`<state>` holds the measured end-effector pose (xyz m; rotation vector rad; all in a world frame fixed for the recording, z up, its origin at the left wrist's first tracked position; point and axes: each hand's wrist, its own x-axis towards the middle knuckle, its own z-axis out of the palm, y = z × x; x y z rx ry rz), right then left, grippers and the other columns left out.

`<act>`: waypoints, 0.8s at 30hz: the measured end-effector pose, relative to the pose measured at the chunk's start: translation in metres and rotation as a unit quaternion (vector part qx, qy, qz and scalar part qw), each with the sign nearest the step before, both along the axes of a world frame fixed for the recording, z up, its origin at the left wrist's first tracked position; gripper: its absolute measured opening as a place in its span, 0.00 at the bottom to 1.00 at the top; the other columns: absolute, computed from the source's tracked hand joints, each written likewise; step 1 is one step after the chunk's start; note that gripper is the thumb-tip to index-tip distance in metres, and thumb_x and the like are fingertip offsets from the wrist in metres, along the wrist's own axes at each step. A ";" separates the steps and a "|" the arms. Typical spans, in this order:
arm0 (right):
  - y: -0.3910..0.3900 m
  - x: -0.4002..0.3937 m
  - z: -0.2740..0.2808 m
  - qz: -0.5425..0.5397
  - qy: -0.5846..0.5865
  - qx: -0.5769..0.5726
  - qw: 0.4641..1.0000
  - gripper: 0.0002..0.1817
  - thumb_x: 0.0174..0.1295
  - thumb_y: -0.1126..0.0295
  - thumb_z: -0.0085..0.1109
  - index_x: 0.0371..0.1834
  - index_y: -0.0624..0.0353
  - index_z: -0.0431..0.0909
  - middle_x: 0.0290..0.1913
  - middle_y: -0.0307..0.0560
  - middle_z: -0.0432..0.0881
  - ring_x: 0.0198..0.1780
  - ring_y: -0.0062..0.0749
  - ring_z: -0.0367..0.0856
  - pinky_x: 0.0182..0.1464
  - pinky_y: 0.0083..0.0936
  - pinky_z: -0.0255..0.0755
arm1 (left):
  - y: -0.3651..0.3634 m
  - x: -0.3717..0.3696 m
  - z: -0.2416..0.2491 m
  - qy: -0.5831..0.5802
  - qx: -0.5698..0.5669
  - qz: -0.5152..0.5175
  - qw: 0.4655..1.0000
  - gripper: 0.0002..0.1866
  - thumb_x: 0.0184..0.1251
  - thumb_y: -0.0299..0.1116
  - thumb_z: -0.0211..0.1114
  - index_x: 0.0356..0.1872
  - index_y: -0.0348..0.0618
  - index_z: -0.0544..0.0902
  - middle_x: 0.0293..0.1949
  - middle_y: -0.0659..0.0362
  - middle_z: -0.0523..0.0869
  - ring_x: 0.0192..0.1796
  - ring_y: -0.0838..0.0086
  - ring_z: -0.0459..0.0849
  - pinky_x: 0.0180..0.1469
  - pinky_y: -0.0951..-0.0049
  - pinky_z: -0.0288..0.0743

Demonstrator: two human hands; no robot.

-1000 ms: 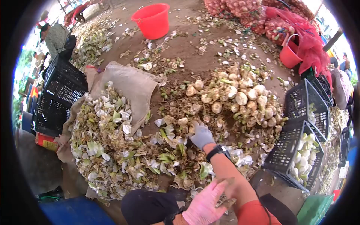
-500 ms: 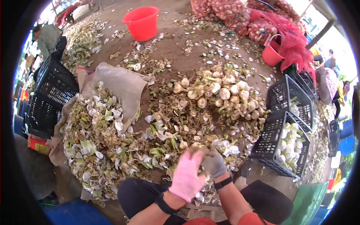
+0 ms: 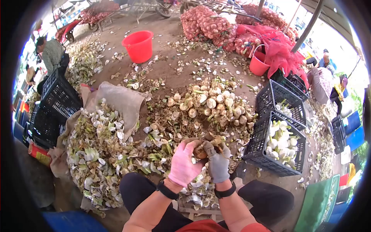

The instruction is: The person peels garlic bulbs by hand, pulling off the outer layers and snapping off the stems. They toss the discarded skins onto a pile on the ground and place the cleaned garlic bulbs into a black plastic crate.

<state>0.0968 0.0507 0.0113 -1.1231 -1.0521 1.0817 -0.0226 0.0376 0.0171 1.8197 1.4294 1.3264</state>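
A brownish, unpeeled garlic bulb (image 3: 199,152) is held between my two gloved hands, low in the middle of the view. The pink-gloved fingers of my left hand (image 3: 185,164) are closed around its left side. My right hand (image 3: 218,165), in a grey glove with dirty fingertips, grips the bulb and its dry husk from the right. Just beyond my hands lies a heap of untrimmed garlic bulbs (image 3: 216,101) with stalks and roots. Peeled skins and leaves form a wide pile (image 3: 102,154) to the left.
A black crate (image 3: 251,149) of cleaned white garlic stands at my right, with another crate (image 3: 270,94) behind it. Farther off are a red bucket (image 3: 139,48), a smaller red pail (image 3: 258,65) and net sacks of garlic (image 3: 208,25). Black crates (image 3: 58,96) and a person (image 3: 53,54) are at left.
The view has tilted up and turned right. My hands, blurred together before, are now apart at the wrists with the garlic bulb visible between their fingers.
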 end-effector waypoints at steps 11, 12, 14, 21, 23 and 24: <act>-0.008 0.046 -0.005 0.128 0.011 -0.041 0.991 0.17 0.67 0.81 0.53 0.58 0.68 0.73 0.50 0.43 0.81 0.51 0.20 0.77 0.55 0.20 0.72 | 0.005 0.003 0.000 -0.061 -0.100 -0.063 0.991 0.29 0.43 0.23 0.76 0.52 0.36 0.77 0.51 0.54 0.80 0.53 0.68 0.82 0.58 0.73 0.75; -0.010 0.051 -0.009 0.127 -0.030 -0.019 0.991 0.21 0.62 0.86 0.49 0.60 0.68 0.72 0.52 0.44 0.80 0.52 0.21 0.77 0.56 0.20 0.72 | 0.005 0.003 0.000 -0.157 -0.151 -0.100 0.971 0.30 0.45 0.22 0.75 0.54 0.36 0.76 0.51 0.55 0.81 0.52 0.70 0.82 0.58 0.73 0.75; -0.012 0.053 -0.007 0.105 -0.082 0.024 0.991 0.30 0.50 0.94 0.41 0.60 0.68 0.73 0.52 0.46 0.82 0.51 0.25 0.79 0.55 0.22 0.72 | 0.007 0.002 -0.006 -0.273 -0.188 -0.154 0.931 0.31 0.52 0.24 0.72 0.59 0.37 0.71 0.50 0.57 0.81 0.51 0.75 0.81 0.55 0.73 0.77; -0.016 0.065 -0.010 0.075 -0.200 0.009 0.977 0.19 0.56 0.90 0.45 0.46 0.69 0.81 0.39 0.42 0.86 0.41 0.20 0.82 0.46 0.19 0.75 | 0.007 -0.003 -0.017 -0.452 -0.354 -0.180 0.798 0.23 0.72 0.47 0.55 0.57 0.38 0.74 0.47 0.59 0.82 0.40 0.79 0.81 0.41 0.76 0.77; -0.019 0.062 -0.015 0.077 -0.132 0.005 0.988 0.20 0.55 0.91 0.44 0.47 0.69 0.81 0.41 0.42 0.86 0.42 0.20 0.82 0.46 0.19 0.75 | 0.008 -0.001 -0.011 -0.424 -0.421 -0.138 0.790 0.26 0.74 0.53 0.51 0.56 0.39 0.75 0.45 0.61 0.81 0.41 0.81 0.80 0.38 0.77 0.76; -0.020 0.062 -0.015 0.079 -0.063 0.000 0.995 0.22 0.55 0.92 0.42 0.48 0.68 0.80 0.42 0.42 0.86 0.42 0.19 0.82 0.47 0.19 0.75 | 0.006 0.002 -0.012 -0.415 -0.356 -0.123 0.828 0.24 0.74 0.49 0.55 0.55 0.36 0.74 0.44 0.60 0.81 0.42 0.79 0.79 0.42 0.78 0.76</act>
